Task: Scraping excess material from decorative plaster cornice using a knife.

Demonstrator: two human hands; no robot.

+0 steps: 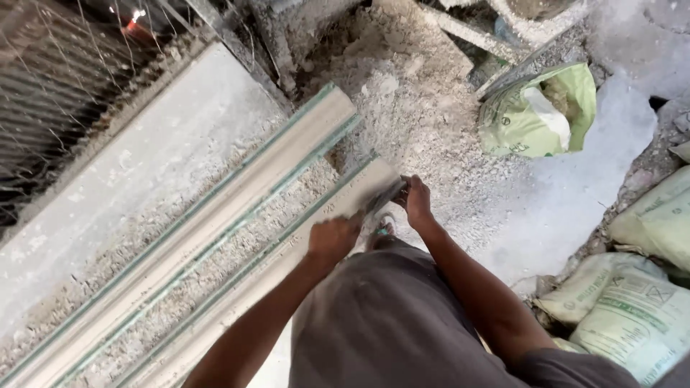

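Moulding [287, 237] near end gripped by both hands: left hand [332, 239] closed over its top edge, right hand [415, 201] apparently clasping the end face, blurred. Second moulding [237, 190] lies just beyond.

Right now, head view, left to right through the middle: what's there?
Wire mesh → flat grey slab → far long moulding → left hand on the near moulding → right hand → pale dusty floor → stacked sacks.

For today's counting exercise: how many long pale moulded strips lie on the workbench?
2. One strip lies farther from the person; the nearer strip is under both hands. Dust could hide others.
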